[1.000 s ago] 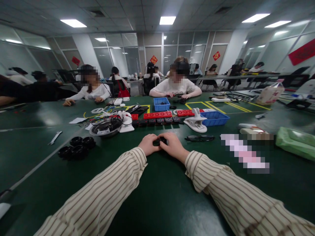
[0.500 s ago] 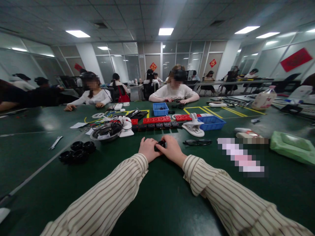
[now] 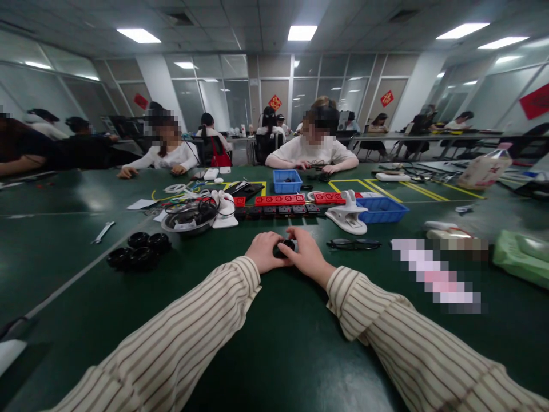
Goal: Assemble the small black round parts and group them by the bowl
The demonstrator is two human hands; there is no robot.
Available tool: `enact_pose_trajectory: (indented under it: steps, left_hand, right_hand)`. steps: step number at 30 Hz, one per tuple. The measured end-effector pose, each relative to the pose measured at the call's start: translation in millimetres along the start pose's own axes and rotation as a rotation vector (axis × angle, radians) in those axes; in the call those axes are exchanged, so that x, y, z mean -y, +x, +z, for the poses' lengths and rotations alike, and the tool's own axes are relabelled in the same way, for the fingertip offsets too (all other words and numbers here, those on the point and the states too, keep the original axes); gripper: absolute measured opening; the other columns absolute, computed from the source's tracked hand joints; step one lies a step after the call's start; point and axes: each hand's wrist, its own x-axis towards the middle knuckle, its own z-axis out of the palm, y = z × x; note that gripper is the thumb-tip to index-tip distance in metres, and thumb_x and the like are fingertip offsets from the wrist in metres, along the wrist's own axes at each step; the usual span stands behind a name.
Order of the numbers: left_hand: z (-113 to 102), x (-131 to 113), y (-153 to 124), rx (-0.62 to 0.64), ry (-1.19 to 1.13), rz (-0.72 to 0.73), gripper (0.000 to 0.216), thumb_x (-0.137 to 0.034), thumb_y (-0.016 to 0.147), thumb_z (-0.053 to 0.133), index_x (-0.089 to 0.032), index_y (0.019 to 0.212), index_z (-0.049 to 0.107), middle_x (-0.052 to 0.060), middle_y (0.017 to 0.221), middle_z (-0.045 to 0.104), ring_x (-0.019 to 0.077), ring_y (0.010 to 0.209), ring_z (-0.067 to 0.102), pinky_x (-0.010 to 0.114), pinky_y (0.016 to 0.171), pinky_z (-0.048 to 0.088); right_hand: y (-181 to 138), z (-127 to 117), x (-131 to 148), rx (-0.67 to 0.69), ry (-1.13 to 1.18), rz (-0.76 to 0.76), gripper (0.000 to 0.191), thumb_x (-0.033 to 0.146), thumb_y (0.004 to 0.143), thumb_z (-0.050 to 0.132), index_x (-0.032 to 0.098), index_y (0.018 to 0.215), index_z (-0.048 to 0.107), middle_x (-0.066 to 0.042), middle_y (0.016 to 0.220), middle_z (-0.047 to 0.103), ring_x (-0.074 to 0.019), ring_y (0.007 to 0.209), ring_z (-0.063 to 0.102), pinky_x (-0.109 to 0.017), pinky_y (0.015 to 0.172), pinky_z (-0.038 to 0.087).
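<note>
Between my two hands sits a small black round part [image 3: 286, 245], low over the green table. My left hand [image 3: 263, 252] curls around its left side, while my right hand [image 3: 309, 256] wraps the right side with the thumb toward the front. Fingers partly hide the part, so its exact kind is unclear. To the left stands a cluster of several glossy black round parts [image 3: 139, 252]. A pair of black-framed glasses [image 3: 354, 245] lies just right of my right hand.
Beyond my hands run red sockets [image 3: 281, 199] and black sockets [image 3: 278, 212]. A metal bowl [image 3: 189, 228] of cables, a white clip [image 3: 349, 214], blue bins [image 3: 381, 210], a wrench [image 3: 103, 232] and a green pack [image 3: 521, 257] lie around. A person [image 3: 315, 149] sits opposite.
The view has shifted slightly, with the table's things appearing farther right. My fingers have spread a little around the black round part, and more of it shows now.
</note>
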Motion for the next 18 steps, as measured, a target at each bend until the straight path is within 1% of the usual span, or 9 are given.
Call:
enact_pose_trajectory:
  steps: [3, 5, 6, 9, 11, 12, 14, 16, 18]
  left_hand:
    - [-0.5, -3.7, -1.1, -0.020, 0.063, -0.027, 0.049, -0.059, 0.060, 0.061, -0.017, 0.086, 0.058, 0.006, 0.089, 0.057, 0.0241, 0.088, 0.052, 0.039, 0.084, 0.039]
    - [-0.5, -4.1, -1.5, -0.017, 0.076, -0.026, 0.045, -0.058, 0.063, 0.059, -0.017, 0.082, 0.059, 0.006, 0.089, 0.057, 0.0237, 0.087, 0.052, 0.039, 0.084, 0.039]
    - [-0.5, -3.6, -1.6, -0.014, 0.073, -0.018, 0.042, -0.056, 0.064, 0.059, -0.017, 0.081, 0.060, 0.006, 0.089, 0.058, 0.0234, 0.087, 0.052, 0.038, 0.084, 0.039]
    - [-0.2, -0.3, -1.7, 0.007, 0.033, 0.021, 0.037, -0.051, 0.067, 0.059, -0.018, 0.084, 0.061, 0.005, 0.091, 0.059, 0.0223, 0.088, 0.053, 0.036, 0.083, 0.041]
    - [0.1, 2.0, -1.7, 0.029, 0.001, 0.042, 0.036, -0.049, 0.068, 0.059, -0.018, 0.085, 0.061, 0.006, 0.093, 0.059, 0.0221, 0.090, 0.053, 0.035, 0.083, 0.041]
    - [0.2, 2.7, -1.7, 0.037, -0.010, 0.046, 0.037, -0.049, 0.068, 0.059, -0.017, 0.087, 0.061, 0.006, 0.095, 0.059, 0.0224, 0.091, 0.053, 0.035, 0.085, 0.040]
    - [0.3, 2.6, -1.6, 0.044, -0.014, 0.038, 0.042, -0.049, 0.066, 0.061, -0.017, 0.093, 0.059, 0.006, 0.100, 0.058, 0.0234, 0.094, 0.052, 0.037, 0.088, 0.038]
    - [0.0, 0.5, -1.6, 0.037, 0.003, 0.006, 0.047, -0.050, 0.064, 0.062, -0.018, 0.098, 0.056, 0.006, 0.102, 0.057, 0.0244, 0.096, 0.051, 0.039, 0.089, 0.037]
    - [-0.2, -3.1, -1.6, 0.018, 0.033, -0.041, 0.048, -0.051, 0.063, 0.062, -0.018, 0.097, 0.055, 0.006, 0.099, 0.057, 0.0251, 0.095, 0.051, 0.042, 0.090, 0.036]
  right_hand:
    - [1.5, 0.5, -1.3, -0.011, -0.056, 0.028, 0.028, 0.042, 0.075, 0.054, 0.016, 0.085, 0.052, -0.004, 0.078, 0.053, -0.0174, 0.074, 0.048, -0.030, 0.067, 0.039]
    - [1.7, -0.5, -1.4, -0.010, -0.067, 0.006, 0.023, 0.040, 0.076, 0.054, 0.017, 0.077, 0.052, -0.003, 0.074, 0.052, -0.0168, 0.073, 0.047, -0.029, 0.066, 0.038]
    - [1.5, -1.2, -1.1, -0.008, -0.059, -0.014, 0.019, 0.036, 0.076, 0.054, 0.017, 0.076, 0.052, -0.003, 0.074, 0.053, -0.0168, 0.074, 0.048, -0.029, 0.068, 0.038]
    - [-0.5, -4.0, 0.5, 0.023, -0.008, -0.103, 0.008, 0.022, 0.077, 0.051, 0.017, 0.082, 0.056, -0.003, 0.082, 0.056, -0.0171, 0.081, 0.049, -0.030, 0.075, 0.038]
    - [-2.2, -5.2, 1.9, 0.062, 0.017, -0.153, 0.014, 0.015, 0.077, 0.048, 0.018, 0.087, 0.057, -0.004, 0.087, 0.058, -0.0172, 0.085, 0.049, -0.031, 0.079, 0.038]
    - [-2.8, -5.4, 2.5, 0.072, 0.023, -0.165, 0.017, 0.015, 0.077, 0.046, 0.018, 0.091, 0.057, -0.004, 0.090, 0.059, -0.0175, 0.088, 0.049, -0.032, 0.081, 0.037]
    - [-3.4, -4.7, 3.3, 0.068, 0.025, -0.159, 0.022, 0.019, 0.080, 0.046, 0.017, 0.100, 0.055, -0.006, 0.098, 0.059, -0.0189, 0.092, 0.049, -0.034, 0.085, 0.036]
    - [-3.1, -3.1, 3.3, 0.037, 0.020, -0.118, 0.030, 0.028, 0.081, 0.046, 0.015, 0.108, 0.050, -0.008, 0.103, 0.057, -0.0202, 0.095, 0.049, -0.035, 0.085, 0.036]
    - [-1.9, -1.2, 2.4, 0.002, 0.003, -0.063, 0.034, 0.036, 0.081, 0.047, 0.014, 0.108, 0.048, -0.009, 0.099, 0.056, -0.0203, 0.090, 0.050, -0.034, 0.080, 0.039]
